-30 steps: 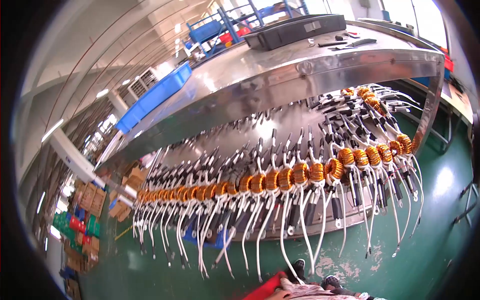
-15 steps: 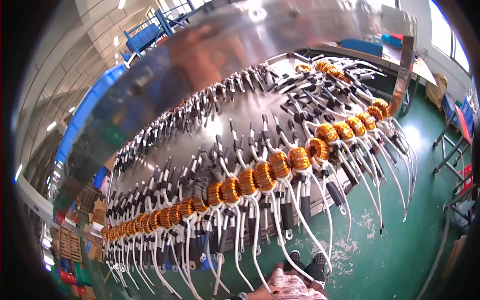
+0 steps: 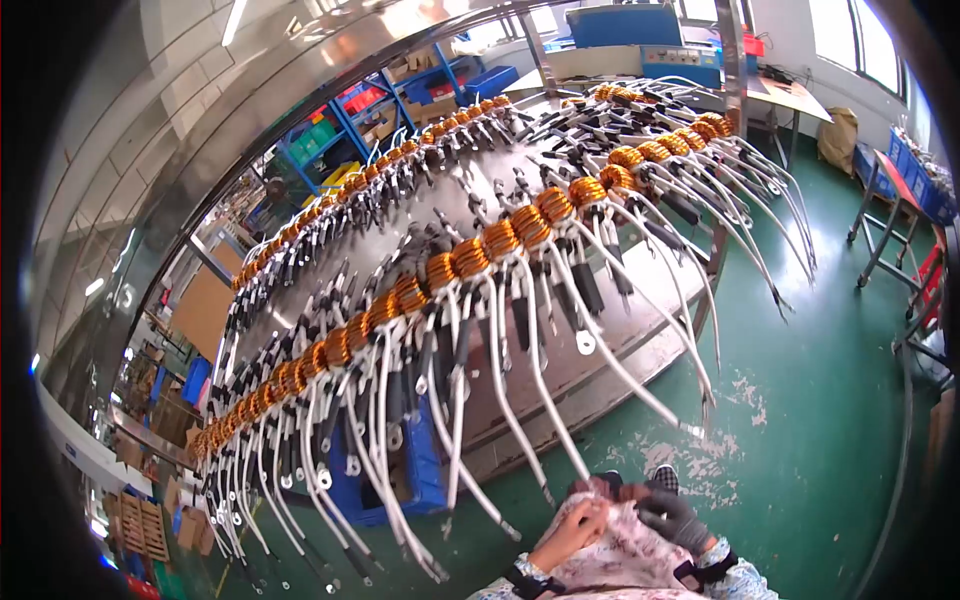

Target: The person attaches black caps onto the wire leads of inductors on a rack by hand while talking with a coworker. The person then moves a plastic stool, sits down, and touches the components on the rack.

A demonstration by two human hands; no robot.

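Note:
My bare left hand (image 3: 577, 526) is in front of the floral apron (image 3: 612, 562), its fingers bent inward. Close to its right is my right hand (image 3: 674, 518) in a dark grey glove, fingers curled toward the left hand. A small brownish shape lies between the fingertips; I cannot make out what it is. Ahead of both hands, a row of copper-wound ring coils (image 3: 500, 238) runs along the near edge of a metal rack shelf (image 3: 625, 375). White leads (image 3: 545, 400) with ring terminals and black sleeves hang from the coils over the edge.
A second coil row (image 3: 350, 185) lines the shelf's far side. Under the hanging leads is a blue bin (image 3: 425, 465). A metal post (image 3: 733, 60) rises at the rack's right end. A red-topped stand (image 3: 900, 185) is on the green floor at right; blue shelving (image 3: 350, 125) stands behind.
The view has shifted, with the rack's upper rail now higher and the far coil row uncovered. Both hands now show in front of the apron; before, they were mostly out of frame at the bottom.

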